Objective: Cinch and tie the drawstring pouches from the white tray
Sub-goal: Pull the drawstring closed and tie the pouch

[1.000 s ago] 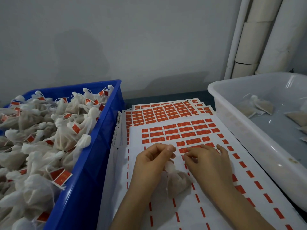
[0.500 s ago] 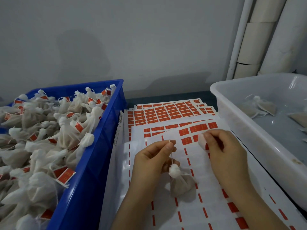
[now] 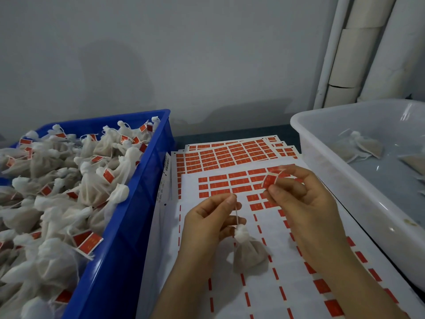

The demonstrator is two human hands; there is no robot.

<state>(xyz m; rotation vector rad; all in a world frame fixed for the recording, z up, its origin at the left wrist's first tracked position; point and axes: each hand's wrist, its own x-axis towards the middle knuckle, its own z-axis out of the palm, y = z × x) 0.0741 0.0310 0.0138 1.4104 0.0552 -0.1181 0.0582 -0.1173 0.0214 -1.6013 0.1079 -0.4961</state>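
A small cinched gauze pouch [image 3: 249, 253] hangs by its drawstring [image 3: 236, 212] just above the sticker sheets. My left hand [image 3: 210, 223] pinches the top of that string between thumb and forefinger. My right hand [image 3: 303, 203] is raised to the right of it and holds a red sticker [image 3: 269, 181] at its fingertips, peeled off the sheet. The white tray [image 3: 326, 153] stands at the right with a few loose pouches [image 3: 362, 146] lying in it.
A blue crate [image 3: 128, 238] at the left is heaped with tied pouches carrying red labels. Stacked sheets of red stickers [image 3: 230, 155] cover the table between crate and tray. White pipes run up the wall at the back right.
My right hand peeled a red sticker off the sheet and lifted it. My left hand raised the pouch by its string, so it now dangles.
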